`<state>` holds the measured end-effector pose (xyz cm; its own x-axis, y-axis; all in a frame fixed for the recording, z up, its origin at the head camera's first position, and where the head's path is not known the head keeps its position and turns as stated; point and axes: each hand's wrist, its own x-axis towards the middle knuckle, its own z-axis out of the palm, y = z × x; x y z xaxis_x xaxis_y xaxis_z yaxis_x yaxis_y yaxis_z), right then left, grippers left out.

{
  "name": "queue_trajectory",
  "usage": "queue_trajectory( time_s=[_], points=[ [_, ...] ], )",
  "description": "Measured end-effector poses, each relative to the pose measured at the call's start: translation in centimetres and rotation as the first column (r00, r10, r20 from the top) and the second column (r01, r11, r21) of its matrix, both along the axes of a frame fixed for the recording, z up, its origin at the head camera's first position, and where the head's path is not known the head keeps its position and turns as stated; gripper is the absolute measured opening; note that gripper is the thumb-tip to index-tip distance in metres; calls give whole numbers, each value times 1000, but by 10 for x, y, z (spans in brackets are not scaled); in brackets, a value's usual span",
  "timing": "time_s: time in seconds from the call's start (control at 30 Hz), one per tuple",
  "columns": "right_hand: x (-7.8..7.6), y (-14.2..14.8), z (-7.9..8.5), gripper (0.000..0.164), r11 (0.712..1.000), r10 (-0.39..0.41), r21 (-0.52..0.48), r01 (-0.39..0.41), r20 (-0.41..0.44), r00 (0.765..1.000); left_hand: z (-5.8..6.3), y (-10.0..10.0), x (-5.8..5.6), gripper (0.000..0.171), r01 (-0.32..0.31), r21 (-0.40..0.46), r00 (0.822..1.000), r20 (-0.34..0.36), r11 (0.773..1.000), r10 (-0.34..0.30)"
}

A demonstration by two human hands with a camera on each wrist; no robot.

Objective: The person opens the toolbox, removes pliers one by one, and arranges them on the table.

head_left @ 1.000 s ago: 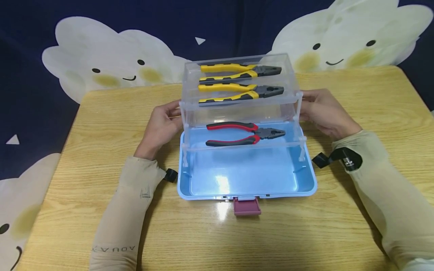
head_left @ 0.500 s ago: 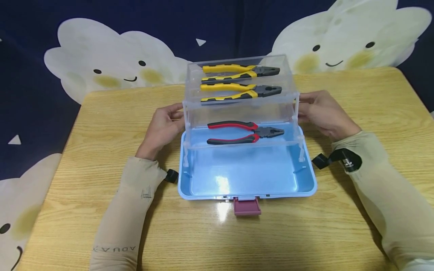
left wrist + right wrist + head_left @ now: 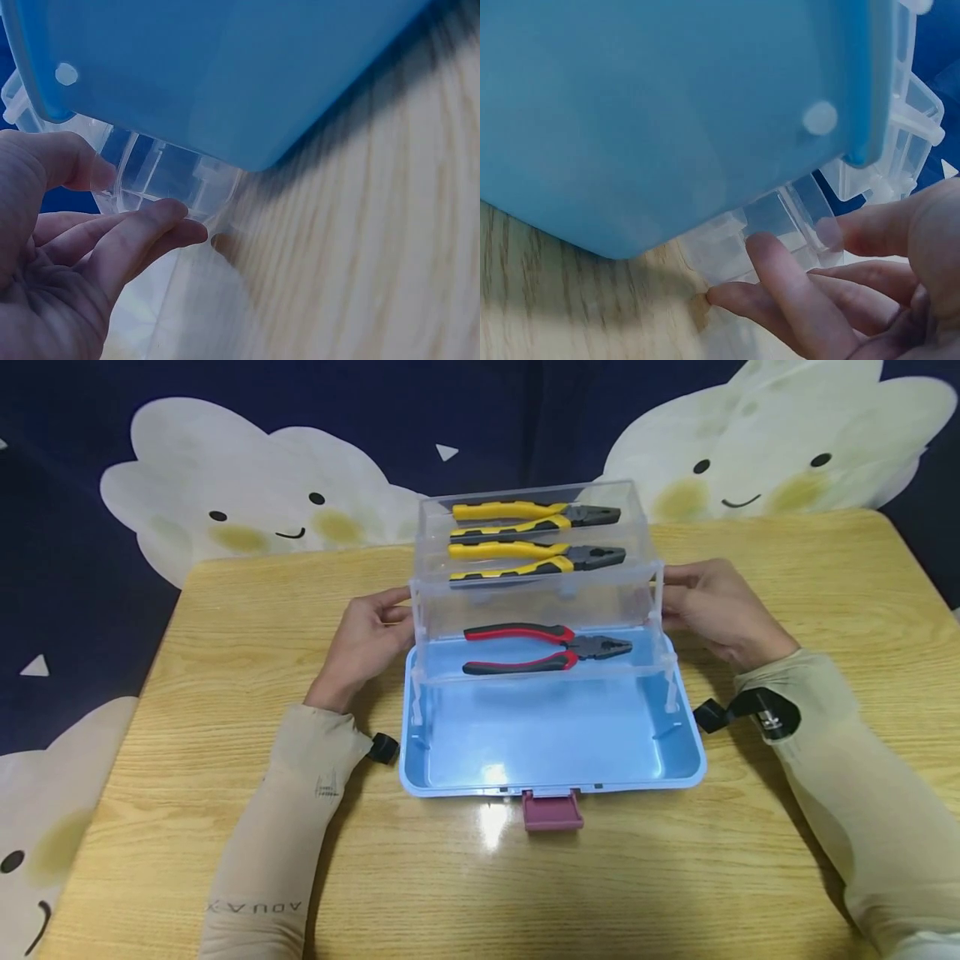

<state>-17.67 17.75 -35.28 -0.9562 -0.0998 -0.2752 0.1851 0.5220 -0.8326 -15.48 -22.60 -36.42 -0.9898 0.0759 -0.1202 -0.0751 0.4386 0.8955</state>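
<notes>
Toolbox (image 3: 540, 739) sits mid-table, its trays stepped up toward 12 o'clock. Both my forearms lie along its flanks: left sleeve (image 3: 262, 835) comes in from 7 o'clock, right sleeve (image 3: 832, 793) from 4. Wrists angle inward, hands reaching to the rear corners. Black wrist mount (image 3: 383, 748) on the left, black camera strap (image 3: 772, 714) on the right.

Left hand (image 3: 363, 639) is between 9 and 10 o'clock of the box, right hand (image 3: 708, 610) between 2 and 3. Well apart from each other, box between them. Left wrist view: thumb on one side, fingers on the other, small gap, pinching the clear rear panel (image 3: 150, 169) just past the blue wall. Right is the mirror of that, same panel, other end. Fingertips partly hidden behind the plastic in the head view.

Containers: clear upper tray (image 3: 435, 547), at 12, holds two yellow-black pliers, rear pair (image 3: 555, 522) and front pair (image 3: 558, 562), parallel, noses to 3, handles to 9. Clear lower tray (image 3: 442, 652), one step down toward 6, holds red-black pliers (image 3: 581, 647), same orientation. Blue base runs below that, maroon latch (image 3: 552, 812) hanging off its front at 6. Wood table (image 3: 450, 893) under everything.
</notes>
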Motion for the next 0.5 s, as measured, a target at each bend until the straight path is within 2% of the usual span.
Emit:
queue_trajectory(
  time_s=[0.33,0.5],
  points=[
    [-1,3,-1,55,1000,3,-20,-3,-19,1000,-1,-1,2,53,16,-8,1000,-7,1000,-16],
    [0,7,-4,55,999,32,-14,-32,-19,999,-2,-2,1,52,15,29,1000,0,999,-15]
  ],
)
